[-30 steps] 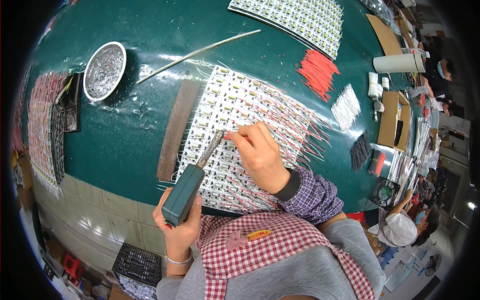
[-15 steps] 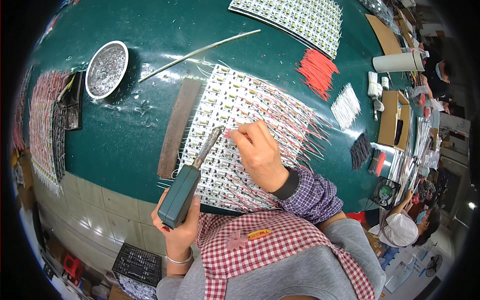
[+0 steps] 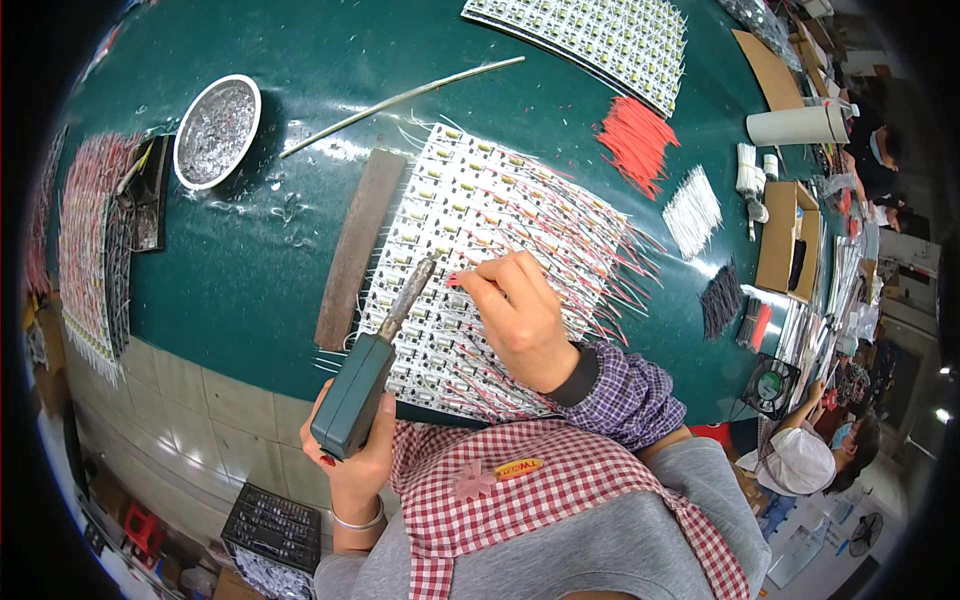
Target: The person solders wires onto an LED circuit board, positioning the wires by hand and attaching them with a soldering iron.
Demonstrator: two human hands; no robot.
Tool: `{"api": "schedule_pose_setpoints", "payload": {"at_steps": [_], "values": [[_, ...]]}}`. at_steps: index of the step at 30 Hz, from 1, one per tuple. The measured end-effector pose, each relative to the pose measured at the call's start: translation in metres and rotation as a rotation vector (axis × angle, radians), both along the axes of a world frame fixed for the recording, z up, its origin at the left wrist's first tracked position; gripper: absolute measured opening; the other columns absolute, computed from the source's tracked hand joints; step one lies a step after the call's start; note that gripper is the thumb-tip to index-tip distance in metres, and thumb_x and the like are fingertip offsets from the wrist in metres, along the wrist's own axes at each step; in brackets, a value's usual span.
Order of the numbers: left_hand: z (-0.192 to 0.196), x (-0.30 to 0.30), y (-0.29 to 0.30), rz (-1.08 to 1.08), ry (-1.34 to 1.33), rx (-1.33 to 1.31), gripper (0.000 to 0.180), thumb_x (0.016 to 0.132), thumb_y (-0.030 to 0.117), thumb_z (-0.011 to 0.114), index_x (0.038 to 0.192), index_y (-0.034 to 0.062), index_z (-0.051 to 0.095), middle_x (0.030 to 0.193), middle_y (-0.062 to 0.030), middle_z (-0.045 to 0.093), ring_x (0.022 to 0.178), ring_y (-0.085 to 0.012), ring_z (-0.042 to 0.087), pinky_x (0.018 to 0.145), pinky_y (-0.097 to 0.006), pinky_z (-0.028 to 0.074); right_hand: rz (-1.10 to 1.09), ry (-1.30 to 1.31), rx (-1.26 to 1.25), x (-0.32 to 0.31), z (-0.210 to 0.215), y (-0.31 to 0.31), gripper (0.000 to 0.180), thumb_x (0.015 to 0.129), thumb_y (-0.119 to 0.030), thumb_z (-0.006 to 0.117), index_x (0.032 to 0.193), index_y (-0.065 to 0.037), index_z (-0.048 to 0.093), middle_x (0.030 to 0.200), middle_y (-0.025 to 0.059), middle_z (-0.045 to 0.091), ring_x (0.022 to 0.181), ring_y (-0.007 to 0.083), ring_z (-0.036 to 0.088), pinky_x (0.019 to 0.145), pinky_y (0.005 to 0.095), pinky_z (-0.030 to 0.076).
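A panel of small white circuit boards lies in front of me, with many red, white and dark wires standing out along its right side. My left hand is wrapped round the green body of a soldering gun; its metal tip slants up over the panel. Close to the tip, my right hand pinches red wire between thumb and forefinger above the boards. Whether the tip or the wire touches a board, I cannot tell.
Left of the panel lies a brown bar. Beyond it are a thin stick and a bowl of metal scraps. Bundles of red wires, white wires and black wires lie to the right. Another person sits at the right.
The soldering gun's tip has shifted slightly left and toward me. My right hand has come a little toward me with the red wire still pinched.
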State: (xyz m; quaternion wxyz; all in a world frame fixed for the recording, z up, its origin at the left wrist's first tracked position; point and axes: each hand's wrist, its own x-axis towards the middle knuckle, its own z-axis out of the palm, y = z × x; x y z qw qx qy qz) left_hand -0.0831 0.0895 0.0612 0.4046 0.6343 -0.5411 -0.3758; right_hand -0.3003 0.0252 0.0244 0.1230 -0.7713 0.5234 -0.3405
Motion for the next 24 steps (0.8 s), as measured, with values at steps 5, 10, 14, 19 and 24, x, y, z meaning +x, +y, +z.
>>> {"api": "schedule_pose_setpoints", "payload": {"at_steps": [5, 10, 14, 19, 24], "values": [[-0.002, 0.0028, 0.006, -0.003, 0.021, 0.035, 0.018, 0.074, -0.008, 0.074, 0.09, -0.0073, 0.067, 0.083, -0.0108, 0.066, 0.067, -0.0161, 0.062, 0.058, -0.028, 0.048, 0.015, -0.026, 0.034, 0.0018, -0.0058, 0.0017, 0.035, 0.068, 0.013, 0.066, 0.101, 0.004, 0.067, 0.088, 0.0103, 0.059, 0.078, 0.0259, 0.056, 0.064, 0.0352, 0.047], [-0.0057, 0.0043, 0.0084, -0.028, 0.004, 0.02, 0.017, 0.073, -0.008, 0.074, 0.087, -0.0061, 0.066, 0.083, -0.011, 0.065, 0.065, -0.0165, 0.061, 0.057, -0.028, 0.047, 0.01, -0.013, 0.049, 0.0027, -0.0045, 0.0015, 0.035, 0.068, 0.013, 0.066, 0.102, 0.004, 0.068, 0.089, 0.011, 0.059, 0.078, 0.0258, 0.056, 0.065, 0.0351, 0.048], [-0.0056, 0.0033, 0.0057, -0.045, 0.038, 0.038, 0.015, 0.073, -0.006, 0.074, 0.086, -0.0055, 0.065, 0.081, -0.0099, 0.064, 0.064, -0.0158, 0.06, 0.055, -0.028, 0.046, 0.009, -0.008, 0.048, 0.0026, -0.0051, 0.0013, 0.034, 0.069, 0.013, 0.066, 0.102, 0.004, 0.068, 0.089, 0.0111, 0.059, 0.078, 0.026, 0.056, 0.066, 0.0351, 0.049], [-0.0051, 0.005, 0.0048, -0.041, 0.049, 0.062, 0.014, 0.074, -0.006, 0.074, 0.085, -0.0052, 0.065, 0.079, -0.0089, 0.063, 0.062, -0.015, 0.059, 0.055, -0.028, 0.045, 0.016, 0.021, 0.07, 0.0032, -0.0036, 0.0002, 0.033, 0.068, 0.013, 0.065, 0.1, 0.004, 0.068, 0.09, 0.011, 0.059, 0.08, 0.0264, 0.057, 0.066, 0.0356, 0.05], [-0.0033, 0.0066, 0.0042, -0.067, 0.035, 0.057, 0.013, 0.074, -0.006, 0.074, 0.084, -0.0056, 0.065, 0.078, -0.0089, 0.062, 0.062, -0.0146, 0.058, 0.055, -0.028, 0.045, 0.036, 0.057, 0.094, 0.0017, -0.0012, 0.0006, 0.03, 0.071, 0.008, 0.063, 0.101, 0.004, 0.066, 0.092, 0.0113, 0.057, 0.085, 0.0268, 0.055, 0.07, 0.0347, 0.05]]}}
